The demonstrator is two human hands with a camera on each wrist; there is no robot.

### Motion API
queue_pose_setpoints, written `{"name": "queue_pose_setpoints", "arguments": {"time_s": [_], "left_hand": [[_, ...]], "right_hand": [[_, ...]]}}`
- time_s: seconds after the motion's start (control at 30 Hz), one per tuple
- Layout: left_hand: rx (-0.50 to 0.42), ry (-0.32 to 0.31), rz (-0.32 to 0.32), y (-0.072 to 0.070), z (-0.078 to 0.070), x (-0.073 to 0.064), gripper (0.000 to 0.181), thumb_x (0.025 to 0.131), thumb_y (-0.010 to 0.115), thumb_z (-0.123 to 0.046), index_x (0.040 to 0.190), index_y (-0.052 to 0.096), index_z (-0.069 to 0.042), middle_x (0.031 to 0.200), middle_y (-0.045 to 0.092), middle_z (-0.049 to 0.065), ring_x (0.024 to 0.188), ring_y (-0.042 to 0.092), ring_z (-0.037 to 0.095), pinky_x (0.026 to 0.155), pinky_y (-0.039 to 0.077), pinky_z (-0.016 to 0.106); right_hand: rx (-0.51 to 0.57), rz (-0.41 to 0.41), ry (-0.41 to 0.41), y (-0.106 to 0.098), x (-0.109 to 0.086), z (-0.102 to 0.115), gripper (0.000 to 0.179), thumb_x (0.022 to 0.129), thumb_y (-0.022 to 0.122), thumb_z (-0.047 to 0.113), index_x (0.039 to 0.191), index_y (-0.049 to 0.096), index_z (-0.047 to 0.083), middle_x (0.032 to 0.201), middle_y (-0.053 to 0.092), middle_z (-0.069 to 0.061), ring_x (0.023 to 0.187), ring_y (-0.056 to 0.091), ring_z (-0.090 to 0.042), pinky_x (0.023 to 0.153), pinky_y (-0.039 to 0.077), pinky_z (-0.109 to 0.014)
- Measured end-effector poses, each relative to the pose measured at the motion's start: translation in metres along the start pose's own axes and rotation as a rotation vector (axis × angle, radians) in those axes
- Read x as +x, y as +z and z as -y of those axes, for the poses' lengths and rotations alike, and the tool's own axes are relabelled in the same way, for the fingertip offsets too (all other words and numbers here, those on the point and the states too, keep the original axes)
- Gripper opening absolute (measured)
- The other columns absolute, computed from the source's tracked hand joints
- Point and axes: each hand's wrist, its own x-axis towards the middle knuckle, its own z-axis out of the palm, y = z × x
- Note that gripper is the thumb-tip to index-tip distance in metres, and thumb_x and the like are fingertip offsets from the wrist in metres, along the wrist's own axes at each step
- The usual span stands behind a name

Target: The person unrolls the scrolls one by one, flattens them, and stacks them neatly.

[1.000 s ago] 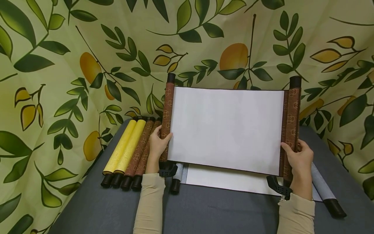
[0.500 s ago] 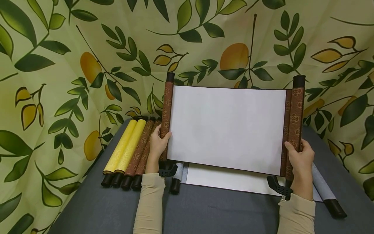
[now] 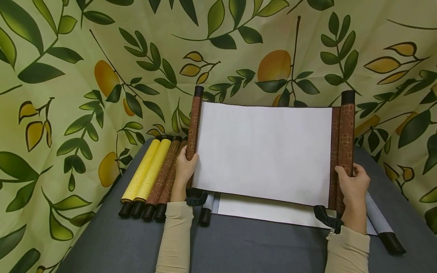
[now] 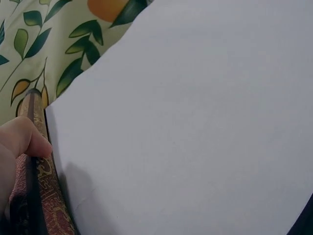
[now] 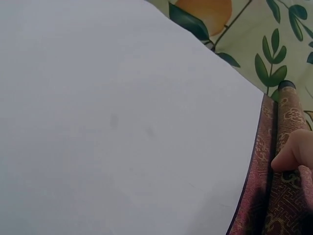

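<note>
A partly unrolled scroll (image 3: 266, 151) with a blank white face and brown patterned ends is held up between both hands. My left hand (image 3: 185, 168) grips its left roll (image 3: 194, 125), the thumb lying along the front in the left wrist view. On the other side, my right hand (image 3: 353, 187) holds the thicker right roll (image 3: 346, 140), thumb in front and fingers wrapped behind. Black knobs cap the tops of both rolls. Below and behind it, a second open scroll (image 3: 266, 213) lies on the table, largely covered by the raised one.
Two yellow rolled scrolls (image 3: 145, 170) and brown rolled scrolls (image 3: 164, 172) lie side by side at the left of the grey-covered table (image 3: 259, 250). The lower scroll's grey-blue roll (image 3: 379, 214) sticks out at the right. A leaf-patterned cloth (image 3: 232, 64) hangs behind.
The right roll has shifted slightly to the right and turned a little in the right hand. The left roll has moved slightly left. Both hands keep their grip.
</note>
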Motion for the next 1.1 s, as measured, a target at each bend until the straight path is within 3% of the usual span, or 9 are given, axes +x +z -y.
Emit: {"name": "queue_pose_setpoints", "arguments": {"time_s": [0.1, 0.33, 0.63, 0.83, 1.1], "left_hand": [[0.029, 0.008, -0.017, 0.0003, 0.0007, 0.0002, 0.063, 0.094, 0.060, -0.027, 0.147, 0.035, -0.003, 0.145, 0.047, 0.021, 0.129, 0.051, 0.037, 0.102, 0.046, 0.052], [0.110, -0.017, -0.062, -0.0002, 0.0017, -0.0002, 0.087, 0.083, 0.075, -0.037, 0.149, 0.031, 0.000, 0.156, 0.032, 0.021, 0.146, 0.030, 0.037, 0.116, 0.032, 0.054], [0.116, 0.009, -0.106, -0.0022, 0.0024, 0.0003, 0.079, 0.083, 0.076, -0.028, 0.146, 0.037, 0.001, 0.153, 0.037, 0.023, 0.144, 0.032, 0.039, 0.115, 0.032, 0.055], [0.056, 0.031, -0.094, -0.0040, 0.0042, 0.0022, 0.070, 0.086, 0.073, -0.022, 0.143, 0.037, -0.001, 0.154, 0.033, 0.022, 0.143, 0.032, 0.042, 0.113, 0.034, 0.056], [0.041, 0.050, -0.069, -0.0074, 0.0040, 0.0025, 0.063, 0.089, 0.067, -0.018, 0.142, 0.037, -0.001, 0.156, 0.028, 0.023, 0.143, 0.030, 0.043, 0.113, 0.033, 0.058]], "right_hand": [[0.020, -0.007, 0.020, -0.0020, 0.0000, -0.0015, 0.061, 0.091, 0.059, 0.031, 0.144, 0.040, 0.008, 0.091, 0.044, 0.020, 0.074, 0.045, 0.005, 0.057, 0.039, -0.006], [0.036, -0.014, 0.039, -0.0054, -0.0006, -0.0020, 0.065, 0.081, 0.075, 0.031, 0.135, 0.043, 0.012, 0.092, 0.044, 0.018, 0.070, 0.045, 0.006, 0.056, 0.039, -0.007], [0.010, -0.032, 0.020, -0.0066, 0.0003, -0.0036, 0.061, 0.087, 0.067, 0.030, 0.138, 0.038, 0.012, 0.096, 0.044, 0.014, 0.070, 0.043, 0.007, 0.058, 0.037, -0.006], [0.060, -0.038, 0.033, -0.0085, -0.0014, -0.0031, 0.037, 0.087, 0.067, 0.027, 0.117, 0.046, 0.030, 0.089, 0.045, 0.019, 0.070, 0.045, 0.006, 0.058, 0.039, -0.010], [0.090, -0.058, 0.029, -0.0106, -0.0020, -0.0047, 0.026, 0.087, 0.069, 0.029, 0.103, 0.050, 0.036, 0.086, 0.045, 0.022, 0.076, 0.044, 0.002, 0.059, 0.038, -0.009]]}}
